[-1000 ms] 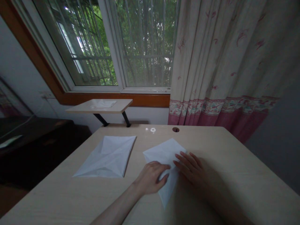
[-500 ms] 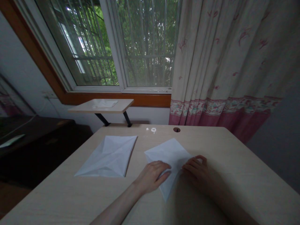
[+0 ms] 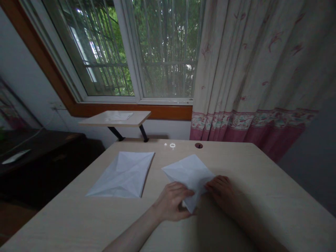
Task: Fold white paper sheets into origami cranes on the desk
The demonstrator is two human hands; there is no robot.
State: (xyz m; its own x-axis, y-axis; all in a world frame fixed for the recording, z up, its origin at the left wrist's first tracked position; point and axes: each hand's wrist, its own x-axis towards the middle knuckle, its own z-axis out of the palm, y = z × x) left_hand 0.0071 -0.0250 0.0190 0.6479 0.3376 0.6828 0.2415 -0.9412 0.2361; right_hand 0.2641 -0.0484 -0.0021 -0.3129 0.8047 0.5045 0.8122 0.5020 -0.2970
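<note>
The left hand (image 3: 173, 202) is curled around the lower corner of a folded sheet (image 3: 187, 175) of white paper, its fingers bent over the fold. It appears to pinch the paper, though the thumb is mostly out of sight. The right hand (image 3: 220, 190) sits at about 3 o'clock from the left, partly in shadow, with its fingers lying nearly flat and close together against the sheet's right edge. It shows no clear grip. The sheet lies on the pale wooden counter (image 3: 65, 217), its top point aimed at about 12 o'clock and its lower tip between the hands.

At about 9 o'clock from the hands, well apart from them, lies a second sheet (image 3: 122, 175), diamond-shaped and crossed by creases. Toward 12 o'clock, a round hole (image 3: 198, 145) marks the far edge of the counter. Beyond it, at about 11 o'clock, stands a small shelf (image 3: 115, 119) on dark legs, with pale paper (image 3: 118, 116) on top. Behind that are a barred window (image 3: 165, 52) and a pink-bordered curtain (image 3: 252, 70). At about 9 o'clock, past the counter, stands a dark cabinet (image 3: 44, 154) with a white slip (image 3: 15, 156) on it.
</note>
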